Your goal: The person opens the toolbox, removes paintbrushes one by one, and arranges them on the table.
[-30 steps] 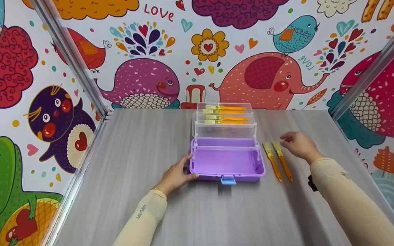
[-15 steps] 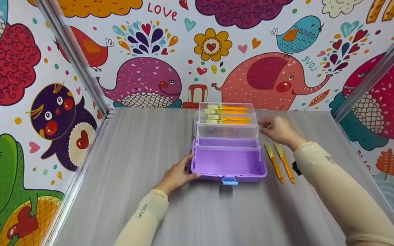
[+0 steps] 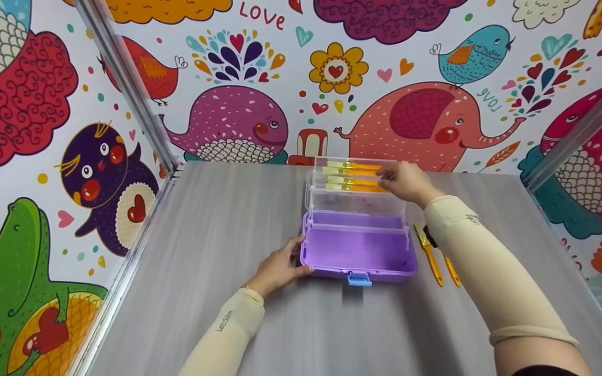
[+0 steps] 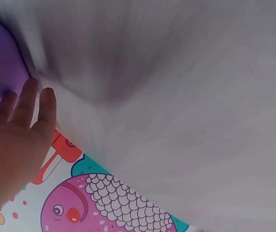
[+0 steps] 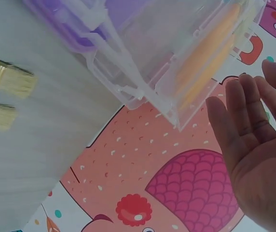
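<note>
A purple storage box stands unfolded, its clear trays raised at the back. In these trays lie several paintbrushes with orange handles and pale bristles. My left hand rests at the box's front left corner, thumb along the front; in the left wrist view its fingers reach straight to the purple wall. Over the right end of the upper trays hovers my right hand. The right wrist view shows that hand with loosely bent fingers, nothing in them, beside the tray's clear edge.
Two more paintbrushes lie on the grey table right of the box, partly behind my right sleeve. A blue latch juts from the box front. Cartoon-printed walls and metal posts enclose the table.
My right hand has moved left and back, from above the loose paintbrushes to the upper trays. My left hand stays on the box, and the head view has shifted slightly.
</note>
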Action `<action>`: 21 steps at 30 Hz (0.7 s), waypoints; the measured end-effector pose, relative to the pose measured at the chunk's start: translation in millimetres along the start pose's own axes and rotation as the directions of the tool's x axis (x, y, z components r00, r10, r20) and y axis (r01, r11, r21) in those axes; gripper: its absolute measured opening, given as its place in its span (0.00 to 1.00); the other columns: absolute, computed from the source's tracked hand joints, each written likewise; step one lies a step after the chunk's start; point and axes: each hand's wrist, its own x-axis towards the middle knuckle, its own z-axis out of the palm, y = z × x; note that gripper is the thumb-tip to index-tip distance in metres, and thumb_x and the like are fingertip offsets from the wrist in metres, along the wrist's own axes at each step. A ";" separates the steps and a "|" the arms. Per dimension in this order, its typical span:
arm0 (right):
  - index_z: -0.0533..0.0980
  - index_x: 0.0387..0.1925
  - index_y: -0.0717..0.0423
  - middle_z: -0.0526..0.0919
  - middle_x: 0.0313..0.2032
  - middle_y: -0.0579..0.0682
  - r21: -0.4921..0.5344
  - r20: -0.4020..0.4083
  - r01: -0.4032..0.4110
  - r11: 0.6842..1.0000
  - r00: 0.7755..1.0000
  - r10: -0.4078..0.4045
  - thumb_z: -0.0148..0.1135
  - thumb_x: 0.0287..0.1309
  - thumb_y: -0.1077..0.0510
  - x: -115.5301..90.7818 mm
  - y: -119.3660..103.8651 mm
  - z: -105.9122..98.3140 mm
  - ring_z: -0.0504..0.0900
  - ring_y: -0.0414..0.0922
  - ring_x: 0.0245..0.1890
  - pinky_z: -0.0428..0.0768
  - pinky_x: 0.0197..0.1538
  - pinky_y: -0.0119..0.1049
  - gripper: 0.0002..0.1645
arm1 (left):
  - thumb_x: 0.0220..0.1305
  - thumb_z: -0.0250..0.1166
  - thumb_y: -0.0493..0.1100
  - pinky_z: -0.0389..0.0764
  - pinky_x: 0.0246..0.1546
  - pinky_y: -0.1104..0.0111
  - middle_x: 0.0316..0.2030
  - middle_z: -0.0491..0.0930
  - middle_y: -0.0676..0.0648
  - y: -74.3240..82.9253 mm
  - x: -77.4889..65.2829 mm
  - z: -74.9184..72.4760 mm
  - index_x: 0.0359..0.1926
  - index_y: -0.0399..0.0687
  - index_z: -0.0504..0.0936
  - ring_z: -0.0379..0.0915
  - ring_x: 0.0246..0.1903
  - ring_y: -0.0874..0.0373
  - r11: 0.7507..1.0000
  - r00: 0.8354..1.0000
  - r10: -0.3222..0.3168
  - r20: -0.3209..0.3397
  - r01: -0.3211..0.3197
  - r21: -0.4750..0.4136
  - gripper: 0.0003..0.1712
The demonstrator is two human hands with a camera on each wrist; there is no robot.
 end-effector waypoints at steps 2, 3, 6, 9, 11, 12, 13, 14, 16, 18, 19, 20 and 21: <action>0.82 0.52 0.61 0.85 0.44 0.58 0.001 0.014 -0.016 1.000 1.000 0.016 0.63 0.63 0.60 4.4 -0.8 2.2 0.82 0.54 0.45 0.80 0.51 0.52 0.17 | 0.55 0.73 0.61 0.69 0.61 0.46 0.63 0.75 0.41 0.6 0.4 0.4 0.75 0.57 0.61 0.70 0.62 0.42 1.000 1.000 -0.006 0.004 0.006 0.003 0.50; 0.82 0.53 0.61 0.85 0.45 0.58 0.004 0.019 -0.023 1.000 1.000 0.023 0.63 0.63 0.60 6.4 -1.1 3.3 0.82 0.54 0.45 0.80 0.51 0.52 0.17 | 0.55 0.73 0.61 0.69 0.61 0.46 0.63 0.75 0.41 0.7 0.6 0.4 0.75 0.57 0.61 0.70 0.62 0.42 1.000 1.000 -0.009 0.004 0.009 0.006 0.50; 0.82 0.53 0.59 0.85 0.46 0.57 0.012 0.031 -0.050 0.999 0.998 0.050 0.64 0.63 0.60 11.7 -0.8 6.6 0.81 0.53 0.46 0.79 0.52 0.51 0.17 | 0.55 0.73 0.61 0.69 0.61 0.46 0.63 0.75 0.41 1.4 0.4 -0.7 0.75 0.57 0.61 0.70 0.62 0.42 1.000 1.000 -0.011 0.003 0.011 0.011 0.50; 0.82 0.53 0.59 0.84 0.45 0.56 0.027 0.037 -0.061 0.998 0.997 0.060 0.63 0.64 0.61 15.5 0.0 9.8 0.81 0.53 0.45 0.79 0.52 0.50 0.17 | 0.55 0.73 0.62 0.69 0.60 0.46 0.63 0.75 0.41 1.3 -0.4 -1.1 0.75 0.56 0.62 0.71 0.61 0.41 1.000 1.000 -0.004 -0.002 0.004 0.020 0.50; 0.82 0.53 0.60 0.84 0.45 0.57 0.042 0.043 -0.056 0.998 0.998 0.054 0.63 0.64 0.62 17.8 0.4 11.6 0.81 0.53 0.46 0.79 0.53 0.51 0.16 | 0.55 0.73 0.62 0.70 0.60 0.46 0.62 0.75 0.41 1.0 -0.3 -1.0 0.75 0.56 0.62 0.71 0.61 0.41 1.000 1.000 0.002 -0.005 -0.002 0.026 0.50; 0.82 0.53 0.60 0.84 0.45 0.57 0.048 0.047 -0.048 0.998 0.998 0.045 0.63 0.64 0.62 19.0 0.5 12.6 0.81 0.53 0.46 0.79 0.53 0.51 0.16 | 0.55 0.72 0.62 0.70 0.59 0.46 0.62 0.76 0.41 0.6 0.0 -0.7 0.75 0.56 0.62 0.71 0.60 0.40 1.000 1.000 0.004 -0.007 -0.004 0.030 0.50; 0.82 0.53 0.61 0.85 0.45 0.57 0.057 0.052 -0.040 0.998 0.998 0.037 0.63 0.64 0.63 20.3 0.4 13.8 0.81 0.53 0.46 0.79 0.54 0.51 0.16 | 0.55 0.72 0.62 0.71 0.59 0.46 0.62 0.76 0.41 0.5 0.2 -0.5 0.75 0.57 0.62 0.71 0.60 0.41 0.999 1.000 0.003 -0.007 -0.003 0.038 0.50; 0.82 0.53 0.61 0.85 0.46 0.57 0.061 0.057 -0.030 0.998 0.998 0.027 0.62 0.64 0.64 21.6 0.3 15.0 0.81 0.53 0.47 0.79 0.54 0.51 0.16 | 0.55 0.72 0.62 0.71 0.59 0.47 0.62 0.76 0.42 0.4 0.3 -0.3 0.75 0.57 0.62 0.71 0.61 0.41 0.999 1.000 0.002 -0.005 -0.001 0.043 0.50; 0.81 0.52 0.63 0.85 0.46 0.58 0.054 0.066 0.010 0.999 0.998 -0.014 0.62 0.63 0.65 24.3 -0.1 17.7 0.82 0.54 0.48 0.78 0.55 0.51 0.16 | 0.55 0.72 0.62 0.71 0.59 0.47 0.61 0.76 0.42 0.0 0.7 0.0 0.75 0.57 0.62 0.71 0.61 0.42 0.999 1.000 0.008 -0.002 -0.008 0.045 0.50; 0.82 0.52 0.65 0.85 0.45 0.59 0.036 0.069 0.040 0.999 0.997 -0.042 0.62 0.61 0.67 26.6 -1.0 20.3 0.82 0.54 0.48 0.78 0.56 0.51 0.16 | 0.56 0.72 0.62 0.71 0.59 0.47 0.61 0.77 0.42 0.2 0.4 -0.3 0.74 0.56 0.62 0.72 0.60 0.43 0.999 1.000 0.014 0.000 -0.014 0.040 0.49; 0.82 0.51 0.64 0.86 0.44 0.58 0.022 0.069 0.045 0.999 0.997 -0.046 0.63 0.61 0.67 27.5 -1.5 21.4 0.82 0.54 0.47 0.78 0.56 0.52 0.16 | 0.56 0.72 0.62 0.71 0.60 0.48 0.61 0.77 0.42 0.5 0.2 -0.5 0.74 0.55 0.62 0.72 0.61 0.44 0.999 1.000 0.016 0.002 -0.016 0.038 0.50; 0.82 0.50 0.64 0.86 0.44 0.58 0.003 0.068 0.052 0.999 0.996 -0.052 0.63 0.60 0.67 28.4 -2.0 22.3 0.83 0.54 0.47 0.78 0.56 0.52 0.16 | 0.56 0.72 0.62 0.70 0.60 0.48 0.61 0.77 0.42 0.8 0.2 -0.8 0.74 0.55 0.62 0.72 0.61 0.45 0.999 1.000 0.018 0.004 -0.018 0.033 0.50; 0.83 0.50 0.64 0.86 0.43 0.58 -0.015 0.069 0.056 0.998 0.996 -0.055 0.64 0.59 0.67 29.2 -2.3 23.3 0.83 0.54 0.47 0.77 0.56 0.52 0.16 | 0.56 0.72 0.62 0.70 0.60 0.48 0.61 0.77 0.41 0.9 0.0 -1.0 0.74 0.54 0.62 0.72 0.61 0.45 0.999 1.000 0.020 0.004 -0.020 0.029 0.50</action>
